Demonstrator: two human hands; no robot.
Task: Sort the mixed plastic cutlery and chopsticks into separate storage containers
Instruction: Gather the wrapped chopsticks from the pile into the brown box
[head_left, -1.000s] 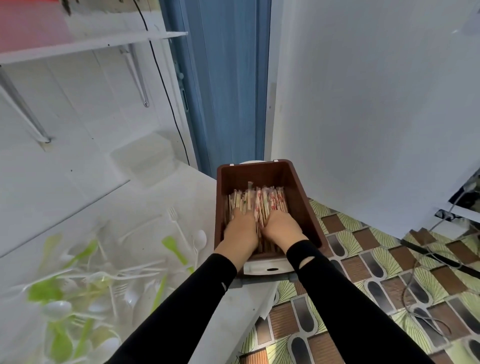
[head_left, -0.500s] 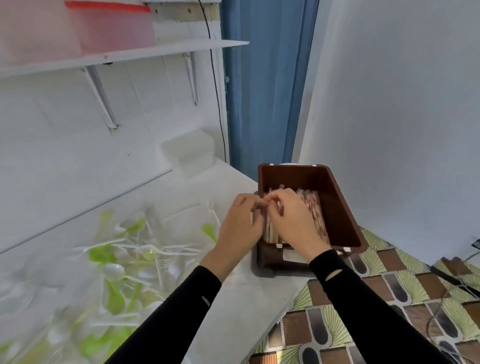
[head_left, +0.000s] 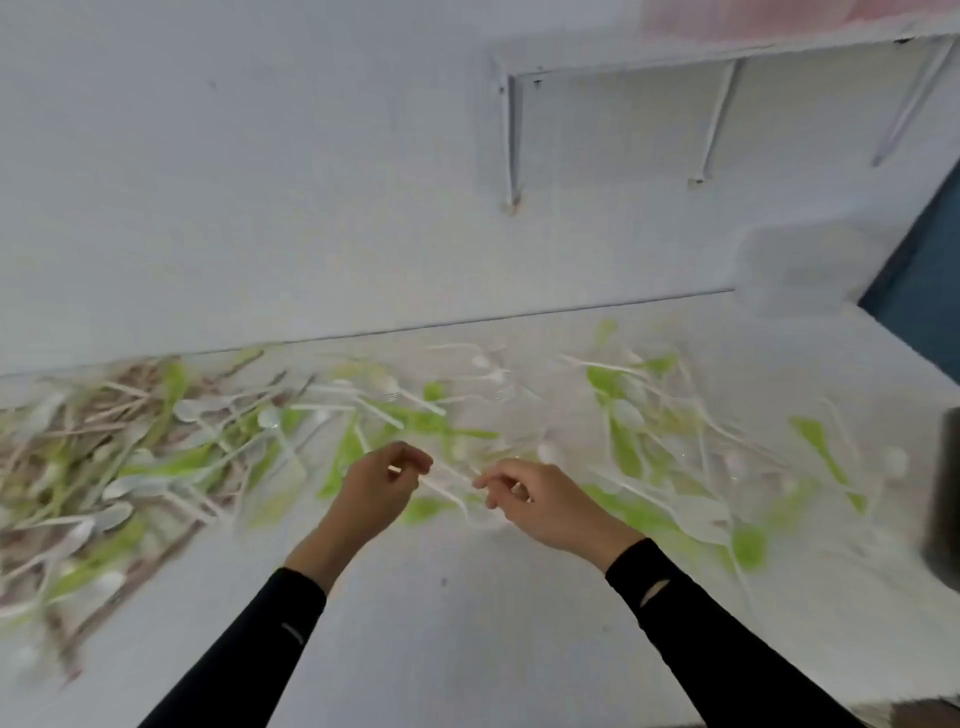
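Lying scattered across the white counter (head_left: 467, 623): plastic cutlery (head_left: 623, 447), green and white, too blurred to count; wooden chopsticks (head_left: 104, 410) mixed into the far-left heap. Hands, two: left hand (head_left: 376, 491) and right hand (head_left: 545, 501), close together above the spread, fingers curled, fingertips nearly pinched. One white utensil (head_left: 441, 491) runs between them, possibly held; grip cannot be told. Dark container (head_left: 943, 499), one, right edge.
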